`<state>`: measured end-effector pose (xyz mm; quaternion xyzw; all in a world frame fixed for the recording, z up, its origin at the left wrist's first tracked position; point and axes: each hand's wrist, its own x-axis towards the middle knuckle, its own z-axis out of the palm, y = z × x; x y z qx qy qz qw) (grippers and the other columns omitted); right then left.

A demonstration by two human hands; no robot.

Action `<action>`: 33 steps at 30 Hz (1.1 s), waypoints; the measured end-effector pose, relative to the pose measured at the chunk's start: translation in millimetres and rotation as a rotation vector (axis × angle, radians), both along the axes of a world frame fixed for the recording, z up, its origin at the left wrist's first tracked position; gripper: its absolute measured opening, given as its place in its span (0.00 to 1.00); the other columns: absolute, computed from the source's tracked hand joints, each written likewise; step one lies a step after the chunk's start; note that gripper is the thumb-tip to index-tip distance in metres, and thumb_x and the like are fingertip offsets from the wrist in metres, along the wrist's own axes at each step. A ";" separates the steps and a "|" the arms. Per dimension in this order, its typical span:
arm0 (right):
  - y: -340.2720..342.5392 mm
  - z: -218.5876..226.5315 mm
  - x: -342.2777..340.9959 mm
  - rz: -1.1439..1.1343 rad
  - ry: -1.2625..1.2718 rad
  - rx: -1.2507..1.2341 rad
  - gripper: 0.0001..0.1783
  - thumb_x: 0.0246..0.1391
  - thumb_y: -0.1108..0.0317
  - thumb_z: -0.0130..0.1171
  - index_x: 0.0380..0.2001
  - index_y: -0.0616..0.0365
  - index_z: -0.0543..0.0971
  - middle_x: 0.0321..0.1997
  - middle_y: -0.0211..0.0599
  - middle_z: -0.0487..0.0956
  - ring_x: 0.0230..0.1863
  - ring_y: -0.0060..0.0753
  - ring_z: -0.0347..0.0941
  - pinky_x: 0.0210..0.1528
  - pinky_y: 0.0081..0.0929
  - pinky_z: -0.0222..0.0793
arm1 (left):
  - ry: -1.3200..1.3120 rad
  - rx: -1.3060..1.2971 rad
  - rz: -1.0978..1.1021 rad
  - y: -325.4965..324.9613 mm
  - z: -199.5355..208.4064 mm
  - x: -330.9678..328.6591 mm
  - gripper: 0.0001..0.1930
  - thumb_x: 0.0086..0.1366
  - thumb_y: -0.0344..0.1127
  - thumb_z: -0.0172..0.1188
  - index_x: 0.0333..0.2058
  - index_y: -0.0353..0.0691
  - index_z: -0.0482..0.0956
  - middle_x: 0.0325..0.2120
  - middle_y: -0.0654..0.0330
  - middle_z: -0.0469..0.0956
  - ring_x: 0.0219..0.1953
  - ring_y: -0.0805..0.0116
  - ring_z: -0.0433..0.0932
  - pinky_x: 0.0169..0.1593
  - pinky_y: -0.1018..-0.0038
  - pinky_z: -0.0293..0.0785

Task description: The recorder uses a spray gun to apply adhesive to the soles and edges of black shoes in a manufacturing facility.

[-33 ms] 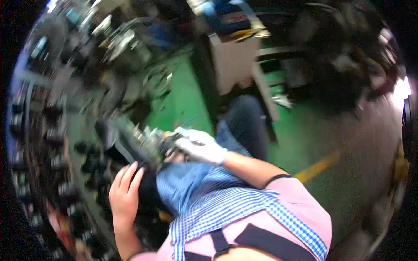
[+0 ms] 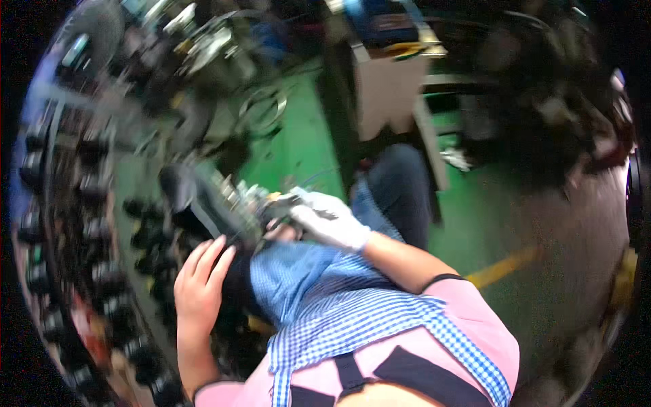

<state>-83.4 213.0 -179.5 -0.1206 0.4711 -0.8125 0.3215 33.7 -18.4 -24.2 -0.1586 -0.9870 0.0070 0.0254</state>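
My right hand point(image 2: 331, 222), in a white glove, is closed around a dark, blurred object point(image 2: 290, 203) above my lap. Just left of that object is a cluster of small metal parts point(image 2: 247, 197), smeared by motion. My bare left hand point(image 2: 199, 279) has its fingers stretched out and slightly apart, with nothing seen in it. Its fingertips are near the lower end of a long dark machine part point(image 2: 203, 207); whether they touch it I cannot tell. A blue checked apron point(image 2: 339, 312) covers my lap.
Rows of dark rounded parts point(image 2: 105, 278) stand on racks along the left. A cardboard box point(image 2: 386, 91) with a blue container point(image 2: 383, 24) above it is ahead of my right knee. A cable loop point(image 2: 264, 108) lies on the green floor point(image 2: 308, 136). A yellow line point(image 2: 505, 266) runs on the right.
The whole scene has shifted a little to the right in the picture. Both hands keep much the same pose, and the right still grips the dark object.
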 end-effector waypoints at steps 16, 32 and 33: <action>-13.4 15.1 2.0 0.223 0.129 0.204 0.13 0.65 0.60 0.60 0.43 0.59 0.79 0.29 0.27 0.74 0.28 0.18 0.68 0.31 0.21 0.67 | -0.030 -0.065 -0.011 7.0 15.4 -4.7 0.23 0.58 0.31 0.58 0.54 0.47 0.80 0.58 0.64 0.76 0.55 0.63 0.77 0.50 0.68 0.79; 2.2 29.5 4.1 0.258 0.243 0.272 0.18 0.64 0.58 0.59 0.49 0.60 0.80 0.31 0.25 0.77 0.28 0.14 0.71 0.31 0.16 0.69 | -0.015 -0.032 -0.017 7.5 13.9 -5.6 0.22 0.55 0.30 0.61 0.51 0.46 0.82 0.56 0.64 0.78 0.52 0.62 0.79 0.48 0.67 0.81; 5.1 28.5 4.9 0.222 0.331 0.248 0.17 0.64 0.58 0.59 0.47 0.61 0.80 0.30 0.27 0.77 0.29 0.17 0.71 0.32 0.19 0.69 | -0.020 -0.032 -0.019 8.0 13.9 -6.9 0.22 0.55 0.30 0.61 0.51 0.46 0.82 0.56 0.64 0.78 0.52 0.62 0.79 0.48 0.67 0.81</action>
